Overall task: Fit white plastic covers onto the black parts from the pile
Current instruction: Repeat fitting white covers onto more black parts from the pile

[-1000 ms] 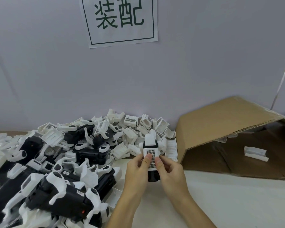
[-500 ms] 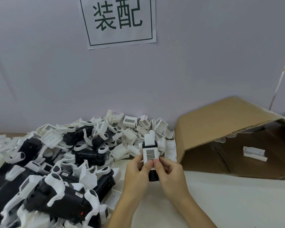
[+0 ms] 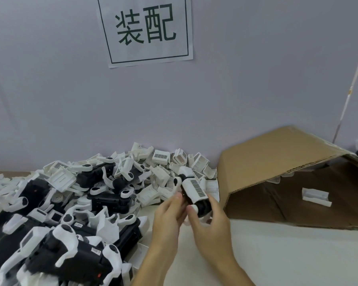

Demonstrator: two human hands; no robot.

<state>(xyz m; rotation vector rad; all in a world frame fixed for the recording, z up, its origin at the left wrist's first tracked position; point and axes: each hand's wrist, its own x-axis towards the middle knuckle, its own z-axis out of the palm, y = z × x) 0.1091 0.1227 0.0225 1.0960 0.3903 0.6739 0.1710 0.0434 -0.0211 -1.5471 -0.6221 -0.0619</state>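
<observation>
- While both hands meet above the pale worktop (image 3: 277, 254), they share one black part (image 3: 203, 207) wearing a white cover (image 3: 194, 189), raised just in front of the pile (image 3: 70, 203) and tilted, its top leaning left.
- Smooth and boxy, the white cover shows a strip of fine dark grid printed along its face; the black part's rounded, matte end sticks out below it.
- Left hand (image 3: 170, 215): fingers curled against the left side of the piece, tips touching the cover's lower edge.
- Right hand (image 3: 211, 228): thumb pressed on the black end from the front, remaining fingers wrapped behind and under it.
- Loose white plastic covers and chunky black parts with curved white arms lie jumbled in the pile across the worktop's left side and back edge.
- A brown corrugated cardboard box (image 3: 277, 162) lies on its side at the right edge, one white piece (image 3: 316, 196) inside.
- A paper sign (image 3: 147, 29) hangs on the grey wall.
</observation>
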